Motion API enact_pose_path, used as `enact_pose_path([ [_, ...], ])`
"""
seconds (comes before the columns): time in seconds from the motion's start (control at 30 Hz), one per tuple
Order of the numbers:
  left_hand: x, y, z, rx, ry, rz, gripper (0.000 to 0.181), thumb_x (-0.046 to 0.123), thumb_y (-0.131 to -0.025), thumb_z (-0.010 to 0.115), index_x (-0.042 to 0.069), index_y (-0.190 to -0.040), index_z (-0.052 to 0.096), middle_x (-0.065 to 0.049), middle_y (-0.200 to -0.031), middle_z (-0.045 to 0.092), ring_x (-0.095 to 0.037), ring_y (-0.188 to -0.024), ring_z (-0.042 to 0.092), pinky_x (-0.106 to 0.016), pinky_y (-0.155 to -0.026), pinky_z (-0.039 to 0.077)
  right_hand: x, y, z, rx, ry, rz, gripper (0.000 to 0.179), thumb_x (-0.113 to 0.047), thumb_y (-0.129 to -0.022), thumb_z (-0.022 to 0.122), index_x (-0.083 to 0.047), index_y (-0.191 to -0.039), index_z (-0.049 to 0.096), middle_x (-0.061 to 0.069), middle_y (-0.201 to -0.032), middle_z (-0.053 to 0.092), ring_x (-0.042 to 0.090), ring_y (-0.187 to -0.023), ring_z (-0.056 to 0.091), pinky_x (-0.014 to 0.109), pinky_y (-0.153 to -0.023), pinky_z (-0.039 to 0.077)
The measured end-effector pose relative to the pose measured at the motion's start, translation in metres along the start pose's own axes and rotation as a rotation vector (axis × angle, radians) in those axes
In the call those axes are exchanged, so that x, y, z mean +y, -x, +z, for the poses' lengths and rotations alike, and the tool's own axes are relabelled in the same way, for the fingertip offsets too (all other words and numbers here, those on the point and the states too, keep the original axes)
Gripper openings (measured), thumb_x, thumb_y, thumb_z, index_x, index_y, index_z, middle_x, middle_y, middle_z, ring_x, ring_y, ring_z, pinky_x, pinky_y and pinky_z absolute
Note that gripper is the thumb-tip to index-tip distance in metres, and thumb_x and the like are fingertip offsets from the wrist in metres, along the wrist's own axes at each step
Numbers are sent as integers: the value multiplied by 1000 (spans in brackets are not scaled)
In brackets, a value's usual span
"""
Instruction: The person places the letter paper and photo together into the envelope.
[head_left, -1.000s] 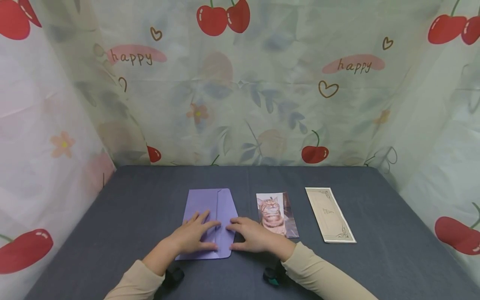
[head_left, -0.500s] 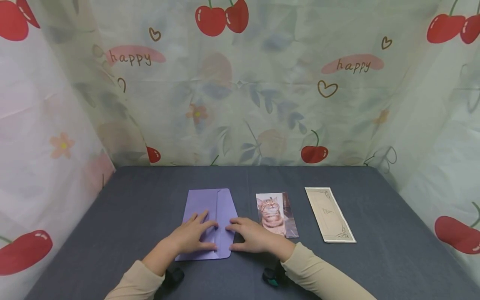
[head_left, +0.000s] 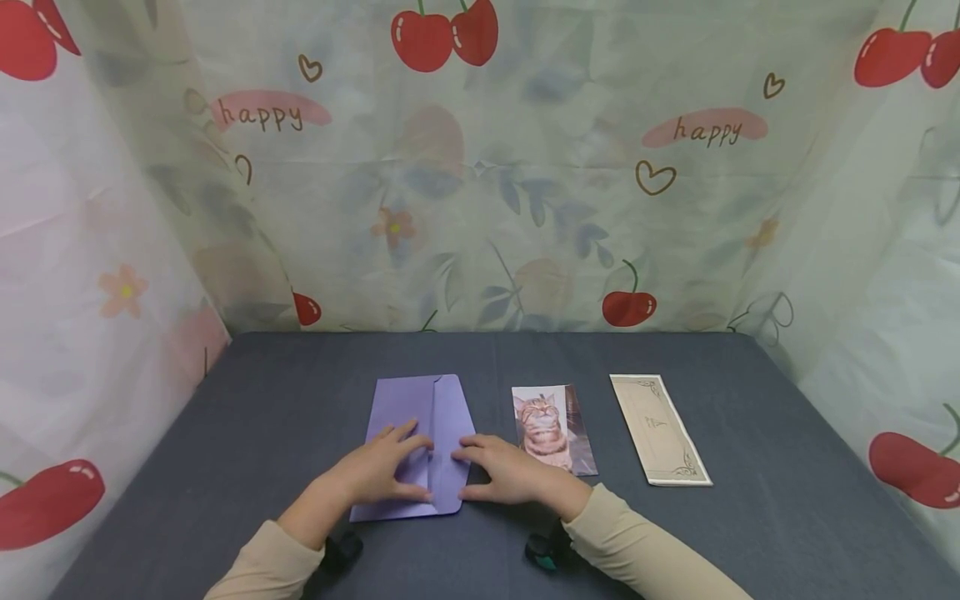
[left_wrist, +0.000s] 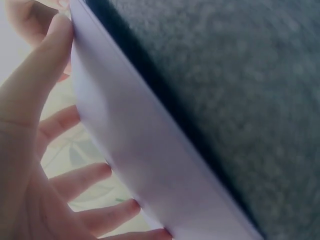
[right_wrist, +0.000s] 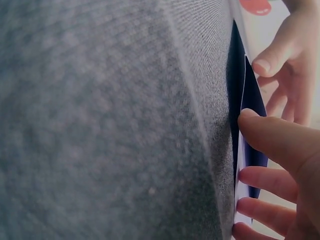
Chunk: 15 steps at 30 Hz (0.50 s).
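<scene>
A purple envelope (head_left: pixel 397 398) lies flat on the dark cloth, its long flap (head_left: pixel 452 417) on the right side. My left hand (head_left: pixel 375 472) rests on the envelope's body with spread fingertips, the thumb along the near part; in the left wrist view the fingertips (left_wrist: pixel 95 176) touch the pale purple paper. On the flap rests my right hand (head_left: pixel 501 472), thumb and fingers apart. The right wrist view shows its fingers (right_wrist: pixel 270 182) touching the flap's edge, with a dark gap between paper layers.
Right of the envelope lies a cat photo (head_left: pixel 546 429), its lower part behind the right hand. Farther right is a beige folded card (head_left: pixel 660 429) with ornate corners. Printed curtains (head_left: pixel 480 167) enclose the dark-cloth table (head_left: pixel 300 392) at the back and sides.
My left hand has drawn slightly left across the envelope, its fingertips now a little more bent. The envelope's far edge has shifted up a touch. The right hand stays put.
</scene>
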<state>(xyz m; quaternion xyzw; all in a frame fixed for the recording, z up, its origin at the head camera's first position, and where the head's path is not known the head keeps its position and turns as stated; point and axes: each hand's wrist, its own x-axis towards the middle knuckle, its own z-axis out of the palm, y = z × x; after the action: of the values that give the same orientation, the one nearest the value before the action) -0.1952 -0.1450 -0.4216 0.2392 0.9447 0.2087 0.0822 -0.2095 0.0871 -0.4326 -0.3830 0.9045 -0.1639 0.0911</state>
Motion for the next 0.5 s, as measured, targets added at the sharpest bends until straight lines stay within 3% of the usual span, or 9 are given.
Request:
enact_pose_path([
  [0.5, -7, -1, 0, 7, 10, 56, 70, 54, -64, 77, 19, -120, 54, -26, -146, 35, -59, -125, 35, -66, -96, 36, 3, -2, 0, -19, -12, 8, 54, -37, -86, 64, -7, -130, 53, 14, -140, 47, 29, -131, 45, 43, -107, 37],
])
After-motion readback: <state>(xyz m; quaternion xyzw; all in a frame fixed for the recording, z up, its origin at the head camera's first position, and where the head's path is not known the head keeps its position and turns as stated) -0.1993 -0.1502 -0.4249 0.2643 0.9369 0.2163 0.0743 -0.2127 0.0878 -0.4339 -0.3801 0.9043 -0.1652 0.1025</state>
